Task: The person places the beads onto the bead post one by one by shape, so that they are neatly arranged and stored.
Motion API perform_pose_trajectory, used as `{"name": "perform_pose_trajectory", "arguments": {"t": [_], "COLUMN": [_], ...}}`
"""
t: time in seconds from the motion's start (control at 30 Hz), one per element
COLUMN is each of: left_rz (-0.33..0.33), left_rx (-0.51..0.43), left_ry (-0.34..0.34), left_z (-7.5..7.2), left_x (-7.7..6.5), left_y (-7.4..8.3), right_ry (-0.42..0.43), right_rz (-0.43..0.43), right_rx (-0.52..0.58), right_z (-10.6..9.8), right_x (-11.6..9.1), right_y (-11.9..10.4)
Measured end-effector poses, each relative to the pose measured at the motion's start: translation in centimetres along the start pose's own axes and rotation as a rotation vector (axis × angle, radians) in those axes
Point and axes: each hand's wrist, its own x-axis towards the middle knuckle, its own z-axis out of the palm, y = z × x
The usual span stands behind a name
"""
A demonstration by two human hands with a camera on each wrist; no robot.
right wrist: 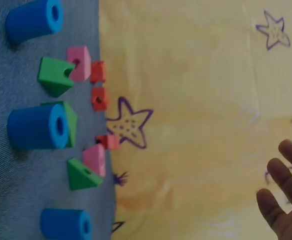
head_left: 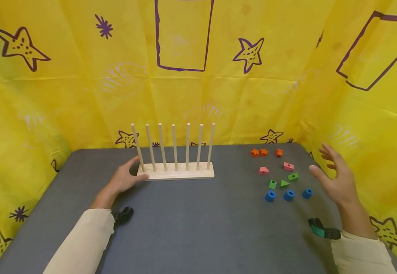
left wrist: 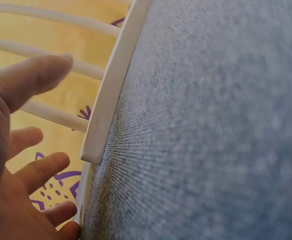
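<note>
A wooden peg rack point(head_left: 181, 175) stands on the far middle of the table, with a row of several upright rods on a flat base. My left hand point(head_left: 124, 179) is at the rack's left end, thumb and fingers spread around it; the left wrist view shows the thumb crossing in front of the rods. Whether it touches the wood I cannot tell. Raised at the right, my right hand point(head_left: 339, 182) holds nothing, its fingers apart. Closest to it are blue cylinders point(head_left: 289, 195) with holes and green triangular blocks point(head_left: 293, 177).
Behind these lie two pink blocks point(head_left: 288, 166) and small orange star-shaped blocks point(head_left: 264, 152). A grey cloth covers the table point(head_left: 198, 224). Yellow curtains point(head_left: 191, 95) with purple drawings hang at the back and both sides.
</note>
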Motion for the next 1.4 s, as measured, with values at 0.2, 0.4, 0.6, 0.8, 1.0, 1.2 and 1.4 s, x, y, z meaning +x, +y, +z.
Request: {"name": "perform_pose_trajectory", "arguments": {"t": [0.2, 0.4, 0.6, 0.8, 1.0, 1.2, 1.4], "left_rz": [0.044, 0.037, -0.027, 0.005, 0.083, 0.122, 0.135], "left_rx": [0.010, 0.054, 0.110, 0.131, 0.161, 0.175, 0.173], "left_ry": [0.025, 0.032, 0.002, 0.017, 0.065, 0.085, 0.096], "left_z": [0.6, 0.7, 0.8, 0.9, 1.2, 1.5, 1.6], "left_x": [0.2, 0.4, 0.5, 0.4, 0.1, 0.0, 0.1], "left_y": [-0.7, -0.9, -1.0, -0.8, -1.2, -1.3, -1.3], "right_ry": [0.026, 0.041, -0.002, 0.018, 0.012, -0.070, -0.225], "right_rz": [0.068, 0.124, 0.163, 0.202, 0.260, 0.342, 0.447], "right_rx": [0.033, 0.088, 0.148, 0.402, 0.648, 0.529, 0.129], "right_z": [0.3, 0.7, 0.8, 1.1, 1.5, 1.8, 1.9], "right_x": [-0.8, -1.7, -3.1, -4.4, -5.3, -6.2, -6.5], "right_y": [2.4, 4.4, 6.0, 7.9, 8.7, 9.3, 9.5]}}
